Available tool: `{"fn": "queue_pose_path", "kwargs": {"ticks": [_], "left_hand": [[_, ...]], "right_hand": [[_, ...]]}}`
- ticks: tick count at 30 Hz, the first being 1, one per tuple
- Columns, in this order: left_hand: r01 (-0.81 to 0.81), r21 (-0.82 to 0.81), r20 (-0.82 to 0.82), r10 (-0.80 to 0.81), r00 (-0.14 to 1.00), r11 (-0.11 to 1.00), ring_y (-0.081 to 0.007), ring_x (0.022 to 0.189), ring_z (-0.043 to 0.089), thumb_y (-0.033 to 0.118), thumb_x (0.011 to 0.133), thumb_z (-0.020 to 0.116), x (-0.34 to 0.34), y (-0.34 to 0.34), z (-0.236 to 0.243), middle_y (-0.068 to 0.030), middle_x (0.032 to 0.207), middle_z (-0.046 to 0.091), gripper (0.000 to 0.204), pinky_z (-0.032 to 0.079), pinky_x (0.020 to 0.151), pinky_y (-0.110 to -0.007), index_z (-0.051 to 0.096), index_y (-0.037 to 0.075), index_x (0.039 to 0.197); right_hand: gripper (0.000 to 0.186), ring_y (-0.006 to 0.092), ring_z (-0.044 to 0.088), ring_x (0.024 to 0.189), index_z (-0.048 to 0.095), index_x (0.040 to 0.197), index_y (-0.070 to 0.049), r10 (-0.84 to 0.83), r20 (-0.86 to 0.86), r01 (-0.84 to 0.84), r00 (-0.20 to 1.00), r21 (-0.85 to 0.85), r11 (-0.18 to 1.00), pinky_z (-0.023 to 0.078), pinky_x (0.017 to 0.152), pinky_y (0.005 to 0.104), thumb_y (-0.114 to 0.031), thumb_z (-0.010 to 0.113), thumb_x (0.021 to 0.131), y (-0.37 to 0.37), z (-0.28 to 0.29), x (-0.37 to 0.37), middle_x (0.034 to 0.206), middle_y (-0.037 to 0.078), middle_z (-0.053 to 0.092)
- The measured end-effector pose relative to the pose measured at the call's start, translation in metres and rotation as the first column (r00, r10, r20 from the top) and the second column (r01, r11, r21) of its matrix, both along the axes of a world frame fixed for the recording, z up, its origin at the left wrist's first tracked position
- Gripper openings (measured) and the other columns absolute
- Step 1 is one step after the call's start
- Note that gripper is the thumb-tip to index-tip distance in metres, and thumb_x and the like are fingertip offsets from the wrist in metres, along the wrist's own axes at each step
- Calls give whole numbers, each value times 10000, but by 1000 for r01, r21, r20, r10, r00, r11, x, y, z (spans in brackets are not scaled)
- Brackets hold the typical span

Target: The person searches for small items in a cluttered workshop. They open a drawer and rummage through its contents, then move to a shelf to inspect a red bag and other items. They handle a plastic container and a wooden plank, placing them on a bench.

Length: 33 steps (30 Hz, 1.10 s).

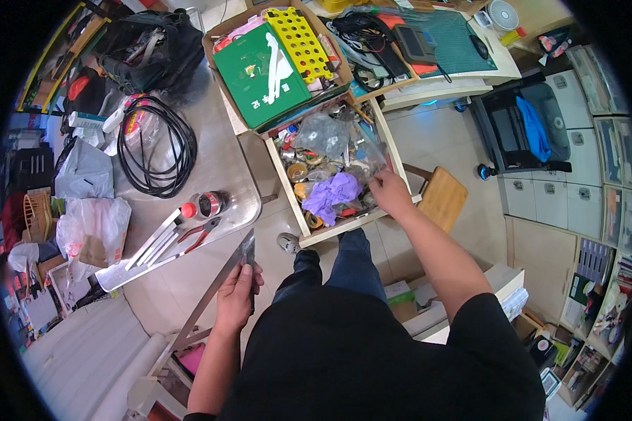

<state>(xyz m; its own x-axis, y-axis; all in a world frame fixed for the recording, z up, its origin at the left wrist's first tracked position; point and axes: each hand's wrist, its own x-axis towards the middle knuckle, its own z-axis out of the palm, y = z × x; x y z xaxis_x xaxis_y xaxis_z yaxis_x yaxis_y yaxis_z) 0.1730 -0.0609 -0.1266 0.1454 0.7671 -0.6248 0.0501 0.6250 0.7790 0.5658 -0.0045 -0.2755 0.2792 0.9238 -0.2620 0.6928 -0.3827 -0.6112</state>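
My left hand is closed around the dark grip end of a long flat metal strip, which angles down to the lower left. Its pointed upper end stands just above my fingers. My right hand reaches over the right side of an open wooden drawer, fingers pinched on a clear plastic bag. A crumpled purple glove or cloth lies in the drawer beside it. Rolls of tape, another clear bag and small parts crowd the drawer.
On the metal table at left lie a coiled black cable, red-handled pliers, a dark jar and white strips. A cardboard box holding a green case sits behind the drawer. A wooden stool stands at right.
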Motion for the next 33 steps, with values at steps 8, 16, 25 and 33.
{"fn": "queue_pose_path", "kwargs": {"ticks": [8, 16, 25, 33], "left_hand": [[-116, -39, -20, 116, 993, 992, -87, 808, 555, 228, 1067, 483, 52, 3, -9, -18, 966, 614, 233, 448, 684, -237, 612, 41, 1116], [-226, -100, -19, 225, 974, 969, -98, 780, 572, 250, 1059, 504, 106, 8, -24, -19, 944, 621, 232, 459, 659, -247, 606, 52, 1123], [-275, -106, -65, 269, 961, 956, -103, 788, 575, 226, 1057, 510, 105, 1, -33, -29, 963, 616, 227, 463, 654, -248, 597, 41, 1154], [-303, -107, -67, 298, 952, 947, -98, 795, 576, 222, 1060, 508, 86, -20, -34, -28, 963, 624, 229, 463, 665, -244, 605, 40, 1159]], "right_hand": [[284, 392, 690, 882, 692, 931, -20, 290, 172, -246, 942, -238, 940, 555, 814, 497, -258, 539, 932, 36, -49, 25, 925, 216, 709], [364, 393, 678, 957, 642, 1061, 14, 330, 65, -300, 942, -283, 911, 546, 871, 480, -320, 616, 920, 62, -30, 29, 1104, 254, 662], [593, 391, 560, 1196, 525, 1360, -59, 318, 18, -317, 948, 139, 938, 471, 1016, 464, -268, 720, 841, 137, -29, -29, 1291, 212, 540], [222, 358, 613, 1014, 649, 995, -75, 518, 129, -534, 845, 203, 820, 519, 868, 466, -185, 692, 806, 131, -42, -16, 1073, 135, 570]]}}
